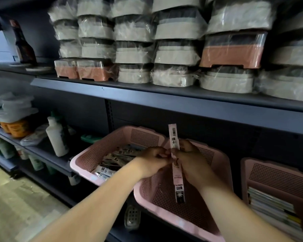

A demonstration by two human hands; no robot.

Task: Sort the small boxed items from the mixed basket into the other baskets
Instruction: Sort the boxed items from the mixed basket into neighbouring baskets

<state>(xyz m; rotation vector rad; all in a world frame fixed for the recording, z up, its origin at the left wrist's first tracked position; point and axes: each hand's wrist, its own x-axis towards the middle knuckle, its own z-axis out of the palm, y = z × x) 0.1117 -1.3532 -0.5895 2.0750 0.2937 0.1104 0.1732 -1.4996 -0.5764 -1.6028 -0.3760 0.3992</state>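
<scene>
Dim shelving; my left hand (152, 161) and right hand (189, 158) pinch a slim pink cardboard box (172, 135); next, I'd drop it into the pink plastic basket (191, 213) below.

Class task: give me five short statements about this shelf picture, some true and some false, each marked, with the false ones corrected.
1. The left hand and the right hand both hold one slim pink box upright. True.
2. The pile of small boxes lies in the middle basket. False: the small boxes lie in the left basket.
3. The baskets are blue. False: all three, including the middle basket and right basket, are pink.
4. A white bottle stands on a shelf left of the baskets. True.
5. Plastic-wrapped containers are stacked on the upper shelf. True.
</scene>
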